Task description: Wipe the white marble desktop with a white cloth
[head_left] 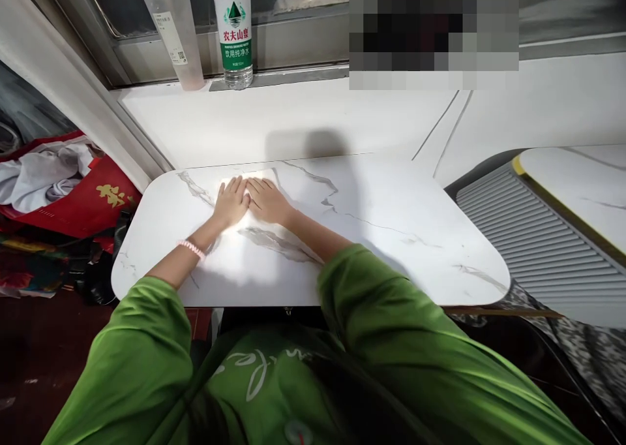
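A thin white sheet (261,173), paper or cloth I cannot tell, lies flat on the white marble-patterned table (391,236). My left hand (231,202) rests palm down on it, fingers stretched out towards the wall, a pink coiled band (191,248) around the wrist. Right beside it, my right hand (267,201) also lies flat, its fingers pointing up and to the left. The two hands touch or nearly touch at the thumbs. Much of the sheet is hidden beneath them, and its edges blend into the bright tabletop.
On the ledge behind the table stand a water bottle (235,40) and a tall translucent plastic cup (176,40). To the left is a red bag (98,194) with white cloth in it. A grey ribbed cabinet (533,230) with a marbled top stands at the right.
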### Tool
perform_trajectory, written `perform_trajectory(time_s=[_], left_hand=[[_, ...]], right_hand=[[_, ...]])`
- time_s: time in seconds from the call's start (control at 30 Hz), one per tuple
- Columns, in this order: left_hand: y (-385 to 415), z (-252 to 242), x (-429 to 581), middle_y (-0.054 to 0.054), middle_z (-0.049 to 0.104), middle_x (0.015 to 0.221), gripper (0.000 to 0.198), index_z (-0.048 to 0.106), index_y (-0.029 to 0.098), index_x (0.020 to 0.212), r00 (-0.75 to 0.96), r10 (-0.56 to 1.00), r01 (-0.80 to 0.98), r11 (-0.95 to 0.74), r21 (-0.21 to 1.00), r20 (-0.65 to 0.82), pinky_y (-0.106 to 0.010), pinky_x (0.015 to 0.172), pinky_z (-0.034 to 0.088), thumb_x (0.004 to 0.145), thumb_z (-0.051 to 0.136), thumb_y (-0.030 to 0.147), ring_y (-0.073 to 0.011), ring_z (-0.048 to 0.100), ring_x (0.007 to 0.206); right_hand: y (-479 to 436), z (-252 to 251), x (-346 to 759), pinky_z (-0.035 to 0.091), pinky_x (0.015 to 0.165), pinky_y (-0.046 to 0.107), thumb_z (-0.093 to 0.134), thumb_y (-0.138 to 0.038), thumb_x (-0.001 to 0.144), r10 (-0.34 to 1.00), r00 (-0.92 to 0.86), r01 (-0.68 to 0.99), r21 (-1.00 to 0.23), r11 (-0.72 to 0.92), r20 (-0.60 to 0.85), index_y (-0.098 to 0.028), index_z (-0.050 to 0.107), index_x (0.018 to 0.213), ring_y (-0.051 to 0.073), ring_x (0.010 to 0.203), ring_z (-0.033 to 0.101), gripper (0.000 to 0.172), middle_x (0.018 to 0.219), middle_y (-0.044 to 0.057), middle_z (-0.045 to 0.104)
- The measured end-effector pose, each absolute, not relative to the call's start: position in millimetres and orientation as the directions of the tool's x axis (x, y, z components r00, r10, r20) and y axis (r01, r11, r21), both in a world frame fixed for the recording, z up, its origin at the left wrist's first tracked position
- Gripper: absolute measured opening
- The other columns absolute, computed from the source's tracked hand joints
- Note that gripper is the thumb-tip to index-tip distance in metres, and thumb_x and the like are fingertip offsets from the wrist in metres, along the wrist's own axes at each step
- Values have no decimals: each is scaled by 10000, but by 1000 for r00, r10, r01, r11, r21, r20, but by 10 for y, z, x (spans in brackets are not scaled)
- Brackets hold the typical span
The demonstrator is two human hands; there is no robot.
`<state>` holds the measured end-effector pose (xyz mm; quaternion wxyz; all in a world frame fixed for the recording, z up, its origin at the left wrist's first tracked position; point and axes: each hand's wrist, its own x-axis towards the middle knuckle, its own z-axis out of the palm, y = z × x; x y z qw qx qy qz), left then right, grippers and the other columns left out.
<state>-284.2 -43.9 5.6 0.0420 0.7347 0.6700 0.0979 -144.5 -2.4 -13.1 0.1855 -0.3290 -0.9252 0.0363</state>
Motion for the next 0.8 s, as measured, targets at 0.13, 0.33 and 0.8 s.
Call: perform_trajectory(time_s=[0.13, 0.33, 0.8], left_hand=[[-1181, -7, -2328, -232, 333, 1544, 584, 331, -38, 1464, 183, 977, 969, -199, 148, 113, -525, 1216, 172, 974, 273, 274, -337, 251, 1467], [-1798, -41, -1912, -238, 269, 1570, 608, 284, -29, 1484, 384, 917, 899, -398, 181, 107, -542, 1220, 136, 968, 308, 291, -332, 116, 1496], [-334, 22, -2342, -158, 299, 1579, 563, 324, 20, 1490, 367, 929, 921, -370, 120, 42, -448, 1229, 125, 972, 285, 238, -253, 212, 1489]], right_hand=[[-744, -173, -826, 278, 1154, 506, 308, -226, 932, 542, -759, 521, -162, 838, 361, 53, 461, 1390, 309, 1382, 396, 557, 1457, 234, 477], [-1551, -156, -283, 292, 1170, 505, 344, -244, 932, 605, -714, 599, -139, 788, 351, 52, 443, 1408, 307, 1439, 319, 569, 1487, 228, 441], [-195, -165, -816, 241, 1173, 482, 325, -223, 906, 733, -628, 706, -204, 678, 261, 59, 430, 1404, 328, 1395, 372, 582, 1486, 236, 437]])
